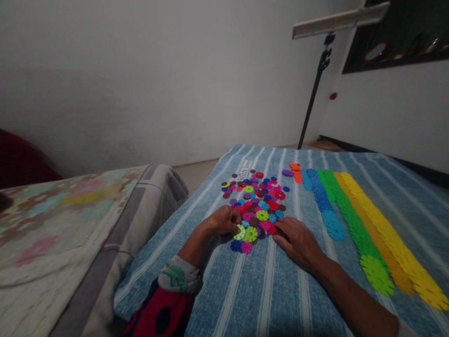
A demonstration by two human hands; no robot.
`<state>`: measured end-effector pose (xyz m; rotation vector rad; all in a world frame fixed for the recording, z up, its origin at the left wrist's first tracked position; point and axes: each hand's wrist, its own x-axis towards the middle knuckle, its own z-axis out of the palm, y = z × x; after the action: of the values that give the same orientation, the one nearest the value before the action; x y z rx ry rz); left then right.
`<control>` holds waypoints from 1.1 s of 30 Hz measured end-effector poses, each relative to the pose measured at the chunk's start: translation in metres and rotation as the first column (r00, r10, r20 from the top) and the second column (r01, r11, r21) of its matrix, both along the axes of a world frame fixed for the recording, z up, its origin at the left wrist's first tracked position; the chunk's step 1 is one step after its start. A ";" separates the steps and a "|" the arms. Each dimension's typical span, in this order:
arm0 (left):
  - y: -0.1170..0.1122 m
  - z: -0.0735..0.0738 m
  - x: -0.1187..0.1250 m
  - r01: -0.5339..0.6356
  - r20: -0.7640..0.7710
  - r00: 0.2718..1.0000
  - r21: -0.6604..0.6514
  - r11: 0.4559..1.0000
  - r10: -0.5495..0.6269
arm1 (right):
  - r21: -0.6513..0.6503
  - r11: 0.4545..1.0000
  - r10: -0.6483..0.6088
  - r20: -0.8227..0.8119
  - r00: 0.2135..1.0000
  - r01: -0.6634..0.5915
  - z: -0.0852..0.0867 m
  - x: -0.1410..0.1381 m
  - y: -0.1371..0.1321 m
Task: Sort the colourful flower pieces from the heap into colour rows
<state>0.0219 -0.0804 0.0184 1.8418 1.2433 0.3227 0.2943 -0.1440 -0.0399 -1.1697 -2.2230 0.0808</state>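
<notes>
A pile of notched plastic discs [248, 216] in pink, red, purple, brown, blue and lime lies on a blue striped cloth [242, 285]. My left hand [222, 221] is at the pile's near left side, its fingers pinched at a pale green disc [239, 232]. Beside that disc lies a lime disc [251, 234], with a pink disc [246, 247] just nearer. My right hand [298, 241] rests at the pile's right edge, fingers extended towards a red disc [271, 229]; no disc shows held in it.
To the right, overlapping discs form long rows: blue [321, 199], green [347, 220], orange-yellow [380, 248] and yellow [396, 234]. A short orange row [297, 174] lies farther back. A floral-covered surface [70, 224] stands left, and a black stand [312, 103] behind.
</notes>
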 end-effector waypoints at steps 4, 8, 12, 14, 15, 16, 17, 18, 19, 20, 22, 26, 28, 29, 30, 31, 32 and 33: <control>-0.002 0.002 0.002 0.002 -0.002 1.000 0.012 1.000 -0.002 | -0.005 1.000 0.008 0.002 1.000 -0.008 0.000 0.001 0.001; -0.003 0.003 0.002 -0.018 0.016 1.000 -0.015 1.000 0.018 | 0.007 1.000 0.002 0.004 1.000 -0.002 -0.001 0.001 0.002; -0.004 0.005 0.002 -0.020 0.113 0.993 -0.066 0.998 0.027 | -0.009 1.000 0.004 0.008 1.000 -0.004 -0.001 0.001 0.001; -0.006 0.007 0.004 -0.010 0.163 0.986 -0.080 0.997 0.023 | -0.018 1.000 0.006 0.011 1.000 -0.006 0.000 0.001 0.001; -0.007 0.008 0.006 -0.001 0.180 0.984 -0.087 0.996 0.017 | -0.021 1.000 0.006 0.012 1.000 -0.006 0.000 0.001 0.001; -0.008 0.009 0.008 0.010 0.192 0.981 -0.093 0.996 0.008 | -0.024 1.000 0.008 0.013 1.000 -0.007 0.000 0.001 0.001; -0.009 0.011 0.010 0.023 0.199 0.980 -0.100 0.995 -0.002 | -0.025 1.000 0.008 0.013 1.000 -0.008 0.001 0.001 0.001; -0.010 0.012 0.013 0.033 0.206 0.979 -0.106 0.994 -0.011 | -0.026 1.000 0.010 0.013 1.000 -0.009 0.002 0.001 0.001; -0.012 0.013 0.015 0.043 0.212 0.977 -0.111 0.993 -0.018 | -0.026 1.000 0.011 0.014 1.000 -0.010 0.002 0.001 0.001; -0.013 0.014 0.017 0.050 0.215 0.976 -0.113 0.992 -0.025 | -0.024 1.000 0.011 0.016 1.000 -0.010 0.002 0.001 0.000; -0.014 0.016 0.018 0.060 0.222 0.974 -0.120 0.991 -0.032 | -0.019 1.000 0.007 0.019 1.000 -0.007 0.003 0.001 0.000; -0.014 0.014 0.019 0.090 0.257 0.965 -0.152 0.984 -0.048 | -0.023 1.000 0.001 0.033 0.999 0.000 0.002 0.001 0.001; -0.015 0.011 0.022 0.113 0.271 0.960 -0.172 0.979 -0.063 | -0.022 1.000 -0.005 0.036 0.999 0.006 0.001 0.001 0.001; -0.016 0.009 0.024 0.121 0.271 0.960 -0.181 0.976 -0.068 | -0.020 1.000 -0.008 0.036 0.999 0.009 0.000 0.001 0.001; -0.016 0.007 0.026 0.122 0.265 0.962 -0.187 0.975 -0.069 | -0.019 1.000 -0.009 0.037 0.999 0.010 0.000 0.001 0.001; -0.017 0.005 0.028 0.117 0.256 0.964 -0.188 0.975 -0.066 | -0.016 1.000 -0.011 0.036 0.999 0.012 0.000 0.001 0.001; -0.018 0.003 0.031 0.111 0.242 0.968 -0.180 0.977 -0.065 | -0.014 1.000 -0.012 0.035 0.999 0.013 0.000 0.001 0.001; -0.019 0.002 0.033 0.106 0.226 0.972 -0.165 0.981 -0.068 | -0.011 1.000 -0.012 0.035 0.999 0.012 0.000 0.001 0.001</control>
<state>0.0545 -0.0992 0.0205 1.6555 1.0036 0.3460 0.2951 -0.1430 -0.0396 -1.1992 -2.2485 0.0686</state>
